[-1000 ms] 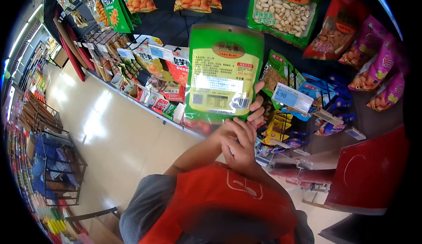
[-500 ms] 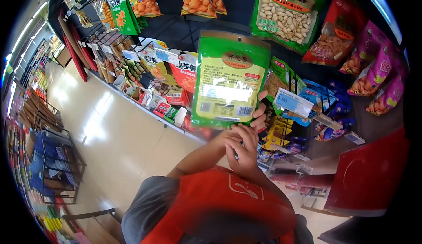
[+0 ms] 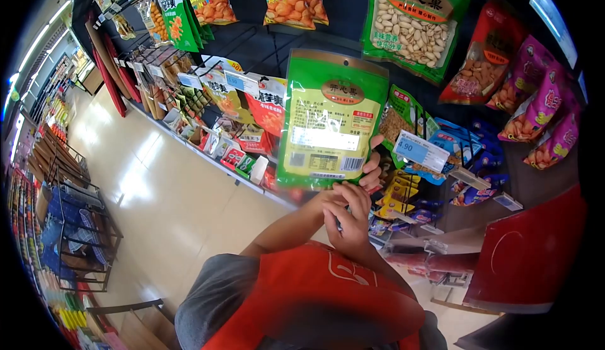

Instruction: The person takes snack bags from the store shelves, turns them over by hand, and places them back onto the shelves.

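Note:
A green and yellow pouch (image 3: 324, 114) is upright with its printed back facing me. My left hand (image 3: 372, 168) grips it from behind, fingers curled at the lower right edge. Just below the pouch's bottom edge, my right hand (image 3: 350, 214) has its fingers bent inward, close to my left wrist; whatever is between them, if anything, cannot be made out. A large pouch of pistachios (image 3: 413, 28) in similar green hangs behind, to the upper right. Beside the held pouch is a price tag (image 3: 421, 151) reading 4.90.
Yellow nut bags (image 3: 291, 0), a red bag (image 3: 485, 54) and purple bags (image 3: 535, 98) hang on the dark rack. Lower shelves hold many small packets (image 3: 268, 107). A red panel (image 3: 529, 255) stands at right. A metal-framed stand (image 3: 82, 236) is across the aisle floor (image 3: 151, 180).
The pouch sits slightly lower in view, and the glare on its label has shifted, leaving more print readable. Both hands keep nearly the same pose.

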A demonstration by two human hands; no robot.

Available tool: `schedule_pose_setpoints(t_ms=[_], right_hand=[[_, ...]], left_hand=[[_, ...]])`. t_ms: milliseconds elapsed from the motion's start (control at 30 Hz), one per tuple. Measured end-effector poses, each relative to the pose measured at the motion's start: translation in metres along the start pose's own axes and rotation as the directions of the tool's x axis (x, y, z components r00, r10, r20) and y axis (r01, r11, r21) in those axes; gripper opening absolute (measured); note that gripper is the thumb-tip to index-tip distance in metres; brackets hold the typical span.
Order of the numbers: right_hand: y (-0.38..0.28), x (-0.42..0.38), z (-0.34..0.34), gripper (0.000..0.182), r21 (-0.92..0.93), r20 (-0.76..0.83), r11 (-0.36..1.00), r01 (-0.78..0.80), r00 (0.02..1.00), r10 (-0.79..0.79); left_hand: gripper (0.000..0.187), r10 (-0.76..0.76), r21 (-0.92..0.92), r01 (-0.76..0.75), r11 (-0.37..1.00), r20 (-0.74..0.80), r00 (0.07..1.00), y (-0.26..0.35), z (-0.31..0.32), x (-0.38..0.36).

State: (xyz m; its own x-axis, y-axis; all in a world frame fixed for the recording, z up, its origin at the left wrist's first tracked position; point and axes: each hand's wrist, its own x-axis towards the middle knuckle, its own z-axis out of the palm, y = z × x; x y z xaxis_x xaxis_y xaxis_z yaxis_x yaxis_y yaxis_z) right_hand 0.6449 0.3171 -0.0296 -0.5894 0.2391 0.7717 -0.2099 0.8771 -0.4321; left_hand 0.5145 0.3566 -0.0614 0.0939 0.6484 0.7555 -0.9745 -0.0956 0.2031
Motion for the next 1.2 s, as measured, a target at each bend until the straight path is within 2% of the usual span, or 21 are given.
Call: schedule_pose_setpoints(t_ms=[33, 133, 233, 567, 767, 1000, 1200], right_hand=[[0.000, 0.000, 0.000, 0.017, -0.002, 0.003, 1.000, 0.001, 1.000, -0.001], [-0.001, 0.000, -0.002, 0.016, -0.003, 0.005, 1.000, 0.001, 1.000, -0.001], [-0.002, 0.000, -0.004, 0.015, -0.002, 0.000, 1.000, -0.003, 1.000, 0.003], [-0.002, -0.002, -0.004, 0.016, -0.011, -0.008, 1.000, -0.011, 1.000, 0.011], [-0.004, 0.003, -0.005, 0.016, 0.008, -0.014, 1.000, -0.001, 1.000, 0.001], [-0.002, 0.000, -0.002, 0.013, -0.011, -0.042, 1.000, 0.009, 0.999, -0.009], [0.000, -0.002, -0.005, 0.015, -0.010, -0.008, 1.000, -0.007, 1.000, 0.007]], left_hand=[[0.071, -0.006, 0.006, 0.006, 1.000, -0.005, 1.000, 0.000, 0.001, 0.001], [0.071, 0.031, 0.043, -0.022, 0.999, -0.222, 0.975, -0.004, 0.020, -0.001], [0.068, 0.060, 0.028, -0.054, 0.998, -0.245, 0.968, -0.008, 0.021, 0.001], [0.062, 0.079, -0.004, -0.082, 0.997, -0.202, 0.976, -0.012, 0.015, 0.002], [0.064, 0.086, 0.038, -0.079, 0.996, -0.225, 0.971, -0.011, 0.024, 0.004], [0.068, 0.086, 0.024, -0.083, 0.996, -0.179, 0.980, -0.012, 0.015, 0.003], [0.072, 0.109, 0.016, -0.109, 0.994, -0.229, 0.967, -0.016, 0.017, 0.003]])
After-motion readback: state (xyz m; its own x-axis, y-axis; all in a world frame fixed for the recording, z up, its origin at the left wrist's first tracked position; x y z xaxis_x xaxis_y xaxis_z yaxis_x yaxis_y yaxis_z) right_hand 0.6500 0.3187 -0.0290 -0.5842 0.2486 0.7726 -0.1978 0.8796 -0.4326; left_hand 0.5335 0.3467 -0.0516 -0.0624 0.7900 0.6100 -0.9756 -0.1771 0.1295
